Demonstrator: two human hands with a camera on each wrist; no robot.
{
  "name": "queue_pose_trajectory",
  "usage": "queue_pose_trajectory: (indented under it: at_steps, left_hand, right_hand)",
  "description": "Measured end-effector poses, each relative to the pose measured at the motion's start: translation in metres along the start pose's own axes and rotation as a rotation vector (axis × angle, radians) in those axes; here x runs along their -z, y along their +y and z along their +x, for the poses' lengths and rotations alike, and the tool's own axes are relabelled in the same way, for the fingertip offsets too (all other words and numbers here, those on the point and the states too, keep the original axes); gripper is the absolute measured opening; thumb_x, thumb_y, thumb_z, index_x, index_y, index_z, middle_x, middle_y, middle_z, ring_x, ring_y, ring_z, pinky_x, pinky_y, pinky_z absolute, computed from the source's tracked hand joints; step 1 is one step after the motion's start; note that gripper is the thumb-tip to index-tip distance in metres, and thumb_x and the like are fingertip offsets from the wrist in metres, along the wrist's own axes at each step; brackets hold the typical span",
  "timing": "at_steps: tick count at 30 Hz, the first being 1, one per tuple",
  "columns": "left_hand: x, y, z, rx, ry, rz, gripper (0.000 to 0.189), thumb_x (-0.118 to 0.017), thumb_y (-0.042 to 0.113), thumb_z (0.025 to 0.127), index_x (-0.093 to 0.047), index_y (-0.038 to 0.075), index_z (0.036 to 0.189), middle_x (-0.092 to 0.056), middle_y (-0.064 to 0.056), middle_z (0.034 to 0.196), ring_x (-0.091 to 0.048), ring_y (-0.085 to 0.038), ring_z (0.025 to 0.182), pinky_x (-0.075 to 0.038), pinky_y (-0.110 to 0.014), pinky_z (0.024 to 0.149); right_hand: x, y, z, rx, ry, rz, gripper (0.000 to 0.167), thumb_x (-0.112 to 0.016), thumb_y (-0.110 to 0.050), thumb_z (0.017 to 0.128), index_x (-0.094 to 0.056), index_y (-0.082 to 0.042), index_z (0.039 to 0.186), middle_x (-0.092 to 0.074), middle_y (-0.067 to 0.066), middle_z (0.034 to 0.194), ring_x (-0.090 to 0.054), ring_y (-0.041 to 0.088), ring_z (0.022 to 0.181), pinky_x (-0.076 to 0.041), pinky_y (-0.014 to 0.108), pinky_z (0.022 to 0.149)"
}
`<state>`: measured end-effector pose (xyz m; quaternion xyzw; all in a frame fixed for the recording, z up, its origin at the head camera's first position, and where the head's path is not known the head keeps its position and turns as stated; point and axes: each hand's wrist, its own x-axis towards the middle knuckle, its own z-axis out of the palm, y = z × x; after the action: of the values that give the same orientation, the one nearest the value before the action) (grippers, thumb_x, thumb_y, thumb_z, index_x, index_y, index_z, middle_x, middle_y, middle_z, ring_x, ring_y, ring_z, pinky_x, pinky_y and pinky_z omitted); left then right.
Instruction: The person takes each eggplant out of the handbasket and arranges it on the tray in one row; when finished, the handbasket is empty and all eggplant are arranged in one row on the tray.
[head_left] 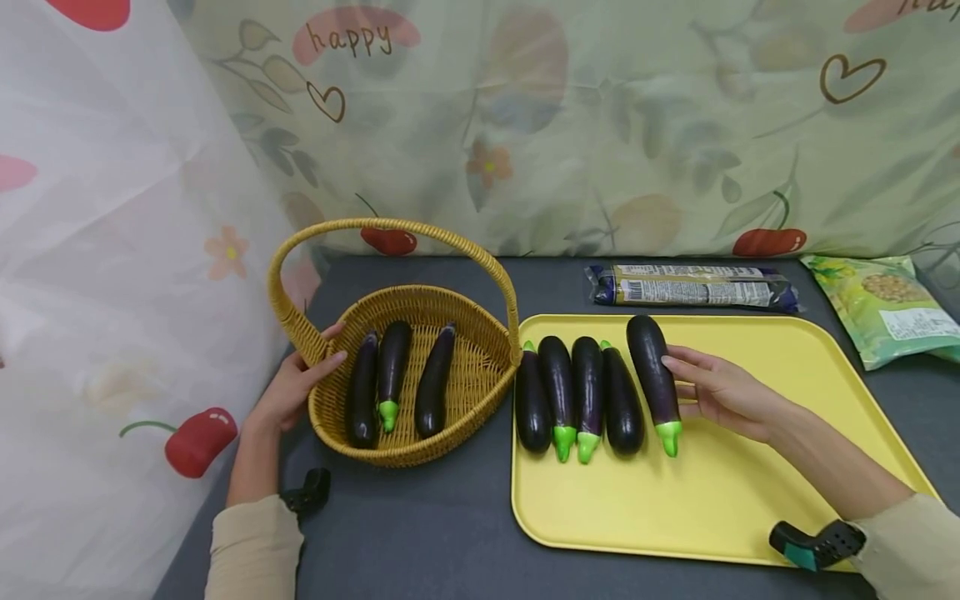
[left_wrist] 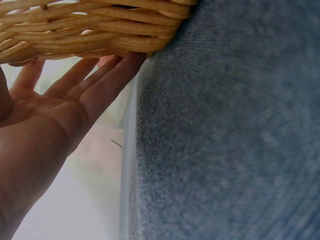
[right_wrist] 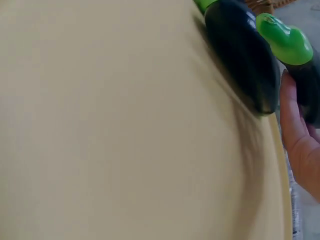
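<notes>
Eggplant (head_left: 650, 367) held, apparently raised, basketed eggplants (head_left: 393, 362) only in head view

From above, the head view faces forward and down over the dark grey tabletop (head_left: 420, 533). Left wrist view: low, close, turned sideways, facing the golden woven wicker basket (head_left: 408, 457). Right wrist view: close over the yellow rectangular tray (head_left: 637, 508). Head view shares both.

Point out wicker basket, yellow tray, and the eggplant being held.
Wicker basket (head_left: 405, 455), head view: front rim.
Yellow tray (head_left: 637, 504), head view: bare area near the front edge.
Held eggplant (head_left: 651, 367), head view: middle of its dark body.
</notes>
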<state>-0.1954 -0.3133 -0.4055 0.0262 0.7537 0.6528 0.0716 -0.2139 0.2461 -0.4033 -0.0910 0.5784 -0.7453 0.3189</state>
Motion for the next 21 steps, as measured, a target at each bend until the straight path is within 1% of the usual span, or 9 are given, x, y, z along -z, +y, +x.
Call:
queue_pose_trajectory:
  at_steps: [2,3,6,9,15,18,21]
  left_hand:
    - [0.001,0.0,0.0,-0.001,-0.001,0.003,0.063,-0.055,0.027,0.099,-0.025,0.016,0.153,-0.028,-0.022,0.149,-0.052,-0.015,0.114,-0.05,-0.028,0.081]
    - [0.001,-0.001,0.0,-0.003,-0.001,0.006,0.063,-0.055,0.027,0.099,-0.025,0.016,0.153,-0.028,-0.022,0.149,-0.052,-0.015,0.114,-0.05,-0.028,0.081]
    - [0.001,-0.001,0.001,-0.003,0.003,0.016,0.063,-0.055,0.027,0.099,-0.025,0.016,0.153,-0.028,-0.022,0.149,-0.051,-0.014,0.114,-0.05,-0.027,0.082]
    - [0.0,-0.001,0.001,-0.002,0.005,0.021,0.063,-0.055,0.027,0.099,-0.025,0.016,0.153,-0.028,-0.021,0.15,-0.05,-0.015,0.116,-0.049,-0.026,0.082]
    - [0.0,0.0,0.001,0.005,0.009,0.018,0.063,-0.055,0.027,0.098,-0.026,0.017,0.153,-0.028,-0.02,0.15,-0.047,-0.019,0.12,-0.049,-0.026,0.083]
    - [0.0,0.0,0.0,0.008,0.01,0.02,0.062,-0.055,0.027,0.098,-0.026,0.017,0.153,-0.028,-0.02,0.15,-0.046,-0.02,0.121,-0.049,-0.025,0.083]
    - [0.0,0.001,0.0,0.006,0.008,0.015,0.063,-0.055,0.027,0.099,-0.025,0.016,0.153,-0.027,-0.02,0.151,-0.046,-0.019,0.121,-0.048,-0.025,0.084]
  right_hand:
    - [0.003,0.003,0.004,-0.038,0.041,-0.022,0.062,-0.042,-0.022,0.104,-0.007,0.003,0.149,-0.057,0.001,0.12,-0.059,0.02,0.106,-0.048,0.045,0.087]
    - [0.005,0.005,0.006,-0.051,0.056,-0.026,0.067,-0.043,-0.022,0.104,-0.002,0.005,0.149,-0.057,0.0,0.119,-0.059,0.02,0.106,-0.048,0.045,0.088]
    - [0.008,0.008,0.01,-0.074,0.078,-0.017,0.068,-0.044,-0.023,0.103,-0.002,0.005,0.149,-0.059,0.0,0.117,-0.06,0.019,0.104,-0.048,0.044,0.088]
    - [0.009,0.01,0.012,-0.088,0.094,-0.034,0.069,-0.044,-0.024,0.103,-0.002,0.005,0.15,-0.06,0.0,0.114,-0.06,0.019,0.101,-0.049,0.041,0.086]
    - [0.01,0.009,0.012,-0.114,0.142,-0.147,0.072,-0.044,-0.035,0.102,-0.009,0.006,0.15,-0.062,0.002,0.109,-0.062,0.016,0.098,-0.051,0.036,0.082]
    - [0.009,0.009,0.013,-0.134,0.155,-0.2,0.074,-0.045,-0.037,0.101,-0.011,0.007,0.149,-0.061,0.006,0.113,-0.062,0.015,0.099,-0.051,0.037,0.083]
    - [0.008,0.007,0.014,-0.137,0.145,-0.263,0.074,-0.048,-0.033,0.101,-0.01,0.009,0.149,-0.056,0.012,0.123,-0.061,0.016,0.102,-0.049,0.037,0.086]
